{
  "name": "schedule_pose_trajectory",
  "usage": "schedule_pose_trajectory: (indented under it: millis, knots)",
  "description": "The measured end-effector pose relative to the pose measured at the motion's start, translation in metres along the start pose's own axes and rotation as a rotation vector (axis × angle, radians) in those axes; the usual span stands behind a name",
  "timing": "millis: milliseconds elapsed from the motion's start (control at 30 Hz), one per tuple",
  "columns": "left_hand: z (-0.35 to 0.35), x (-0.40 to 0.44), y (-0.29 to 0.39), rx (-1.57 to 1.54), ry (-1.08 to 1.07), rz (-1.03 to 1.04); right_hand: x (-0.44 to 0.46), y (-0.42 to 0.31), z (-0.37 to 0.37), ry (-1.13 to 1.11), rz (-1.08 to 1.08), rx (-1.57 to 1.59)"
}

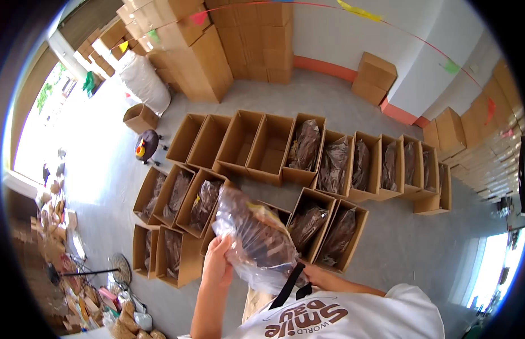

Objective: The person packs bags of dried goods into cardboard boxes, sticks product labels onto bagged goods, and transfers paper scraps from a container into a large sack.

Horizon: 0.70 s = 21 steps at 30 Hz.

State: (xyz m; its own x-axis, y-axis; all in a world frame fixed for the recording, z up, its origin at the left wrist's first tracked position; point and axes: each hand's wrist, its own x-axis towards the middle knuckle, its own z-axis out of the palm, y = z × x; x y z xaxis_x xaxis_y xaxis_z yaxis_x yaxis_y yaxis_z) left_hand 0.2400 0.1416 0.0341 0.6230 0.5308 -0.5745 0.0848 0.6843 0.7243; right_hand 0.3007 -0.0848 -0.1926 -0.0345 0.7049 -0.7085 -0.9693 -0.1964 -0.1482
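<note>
A large clear plastic bag (259, 231) with dark brown contents is held up in front of my white shirt, over the near row of open cardboard boxes. My left hand (220, 257) is closed on the bag's lower left edge. At the bag's lower right side is my right hand (312, 275), closed on its edge and partly hidden by a black strap. Just right of the bag, an open box (329, 206) holds a similar dark bag (308, 226). Left of it stands another box (186, 219) with a dark bag (206, 198) inside.
Beyond the bag, open boxes (268, 172) stand in a row, several with bags inside. Stacked cartons (217, 68) line the back wall. A dark stool (147, 144) stands left, and a fan (121, 269) and clutter lie lower left.
</note>
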Motion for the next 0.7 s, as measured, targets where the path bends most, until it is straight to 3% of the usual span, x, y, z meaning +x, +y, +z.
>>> schedule_pose_trajectory:
  millis: [67, 133, 167, 200, 233, 333, 367, 400, 467, 533, 567, 600, 633, 667, 700]
  knots:
    - [0.014, 0.036, 0.016, 0.021, -0.055, 0.006, 0.005, -0.001, 0.025, -0.145, -0.251, 0.297]
    - [0.02, 0.077, 0.029, 0.101, -0.153, 0.036, 0.054, -0.009, 0.041, -0.048, -0.319, 0.284]
    - [0.038, 0.086, 0.041, 0.064, -0.06, 0.064, 0.067, -0.026, 0.05, -0.03, -0.331, 0.267]
    - [0.045, 0.097, 0.051, 0.075, -0.119, 0.062, 0.074, -0.039, 0.057, -0.01, -0.338, 0.259]
    - [0.043, 0.118, 0.059, 0.16, -0.285, 0.103, 0.081, -0.057, 0.066, -0.016, -0.357, 0.246]
    - [0.074, 0.154, 0.086, 0.23, -0.338, 0.169, 0.129, -0.122, 0.085, -0.165, -0.466, 0.377]
    - [0.077, 0.179, 0.09, 0.256, -0.361, 0.178, 0.142, -0.143, 0.087, -0.135, -0.549, 0.241]
    - [0.074, 0.21, 0.092, 0.3, -0.492, 0.194, 0.154, -0.159, 0.086, -0.098, -0.624, 0.103]
    - [0.065, 0.264, 0.103, 0.498, -0.773, 0.181, 0.184, -0.183, 0.078, -0.064, -0.559, 0.066]
    - [0.046, 0.283, 0.099, 1.054, -0.604, 0.485, 0.203, -0.181, 0.098, 0.415, -0.466, -0.243]
    - [0.032, 0.278, 0.09, 1.228, -0.428, 0.538, 0.202, -0.171, 0.111, 0.314, -0.437, -0.351]
    - [-0.01, 0.304, 0.067, 1.362, -0.432, 0.835, 0.197, -0.156, 0.121, 0.216, -0.41, -0.461]
    - [-0.037, 0.3, 0.052, 1.567, -0.312, 0.772, 0.197, -0.137, 0.123, 0.097, -0.385, -0.59]
    - [-0.07, 0.284, 0.035, 1.507, -0.314, 0.838, 0.197, -0.113, 0.124, -0.025, -0.361, -0.719]
    - [-0.094, 0.25, 0.022, 1.375, -0.263, 0.545, 0.203, -0.085, 0.112, -0.119, -0.344, -0.691]
